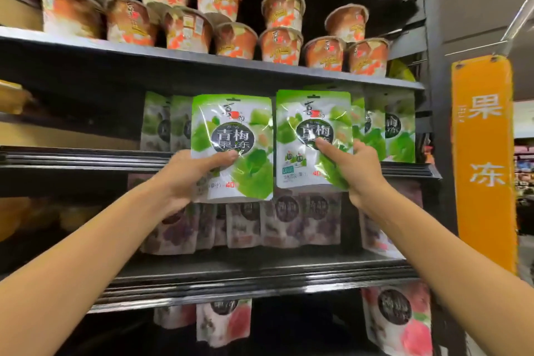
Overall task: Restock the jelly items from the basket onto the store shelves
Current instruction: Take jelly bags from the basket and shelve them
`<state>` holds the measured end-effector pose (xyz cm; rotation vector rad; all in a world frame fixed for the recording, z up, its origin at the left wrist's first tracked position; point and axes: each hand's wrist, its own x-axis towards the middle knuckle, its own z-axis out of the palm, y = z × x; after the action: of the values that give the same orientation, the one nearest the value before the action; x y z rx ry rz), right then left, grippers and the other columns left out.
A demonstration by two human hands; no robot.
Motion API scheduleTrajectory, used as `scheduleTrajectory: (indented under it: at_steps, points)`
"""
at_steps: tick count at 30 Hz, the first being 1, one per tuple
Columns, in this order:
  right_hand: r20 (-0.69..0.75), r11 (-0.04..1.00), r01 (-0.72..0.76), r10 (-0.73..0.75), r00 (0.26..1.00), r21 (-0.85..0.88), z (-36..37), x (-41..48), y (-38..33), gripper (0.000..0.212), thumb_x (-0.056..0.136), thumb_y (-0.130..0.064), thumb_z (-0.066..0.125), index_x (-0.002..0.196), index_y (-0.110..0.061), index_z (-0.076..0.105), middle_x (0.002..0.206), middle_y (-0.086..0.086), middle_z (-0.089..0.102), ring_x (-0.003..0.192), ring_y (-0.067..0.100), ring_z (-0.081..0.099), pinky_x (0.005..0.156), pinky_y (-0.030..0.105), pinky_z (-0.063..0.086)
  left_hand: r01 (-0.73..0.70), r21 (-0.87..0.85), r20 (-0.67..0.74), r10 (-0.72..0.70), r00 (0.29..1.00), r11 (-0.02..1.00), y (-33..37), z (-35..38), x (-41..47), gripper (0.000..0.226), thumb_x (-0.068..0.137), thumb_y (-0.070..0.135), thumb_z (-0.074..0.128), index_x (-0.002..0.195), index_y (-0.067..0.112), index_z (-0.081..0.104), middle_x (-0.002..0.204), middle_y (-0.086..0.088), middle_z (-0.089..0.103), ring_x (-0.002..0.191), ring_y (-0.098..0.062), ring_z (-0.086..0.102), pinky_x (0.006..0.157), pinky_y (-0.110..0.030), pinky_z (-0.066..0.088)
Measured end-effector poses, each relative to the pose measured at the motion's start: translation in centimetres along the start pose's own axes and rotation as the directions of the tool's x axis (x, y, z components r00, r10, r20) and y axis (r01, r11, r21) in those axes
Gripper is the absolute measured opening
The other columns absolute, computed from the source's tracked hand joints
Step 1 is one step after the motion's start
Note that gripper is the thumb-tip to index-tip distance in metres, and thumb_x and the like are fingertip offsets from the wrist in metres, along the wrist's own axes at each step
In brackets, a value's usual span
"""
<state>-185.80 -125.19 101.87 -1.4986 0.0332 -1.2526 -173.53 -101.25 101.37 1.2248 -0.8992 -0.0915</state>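
**Holding two green jelly pouches up to the middle shelf**

Gripping one pouch per hand, both upright and side by side just in front of the middle shelf's front edge, close together along their inner sides. Pinching the left pouch near its lower left corner with the left hand: thumb laid across the front, remaining fingers curled round the edge and mostly lost behind the film. Pinching the right pouch low on its right side with the right hand, thumb pressed on the dark round label.

Probably light enough for a one-handed hold, judging by the easy grip. Soft, glossy, crinkled film, so likely slippery and floppy rather than stiff. Expect loose lumps inside, shifting on a tilt. Not fragile as glass is, yet better spared a hard squeeze at seams and corners. Best taken as now, thumb in front and fingers behind at a lower side, or by the flat top seal; worth setting down on the base, facing out.

Not in view: the basket. Hidden by the raised pouches: most of the shelf floor, so no telling how much free room lies between the matching green pouches at the right end and those at the left. Blurred and dim: the purple pouches on the shelf below. Partly covered by the hands: the small print low on both held pouches.
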Motion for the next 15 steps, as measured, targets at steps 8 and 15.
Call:
scheduleTrajectory:
  at_steps: [8,15]
  points:
    - [-0.023,0.996,-0.076,0.075,0.997,-0.045,2.6,6.7,-2.0,0.054,0.069,-0.026,0.089,0.106,-0.003,0.057,0.105,0.016,0.070,0.087,0.030,0.071,0.073,0.049,0.061,0.032,0.092,-0.009,-0.032,0.999,0.995,0.1,-0.2,1.0,0.041,0.062,0.026,0.083,0.096,0.006,0.074,0.088,-0.003,0.078,0.072,-0.011,0.074,0.051,-0.020,0.054]
    - [-0.080,0.996,-0.021,0.014,0.997,-0.082,4.1,8.5,-0.8,0.062,0.075,-0.033,0.084,0.125,-0.007,0.057,0.120,0.013,0.065,0.109,0.032,0.064,0.094,0.049,0.054,0.081,0.105,-0.028,-0.078,0.997,0.991,0.1,0.3,1.5,0.037,0.066,0.024,0.083,0.096,0.005,0.073,0.080,0.000,0.077,0.062,-0.006,0.072,0.043,-0.016,0.050]
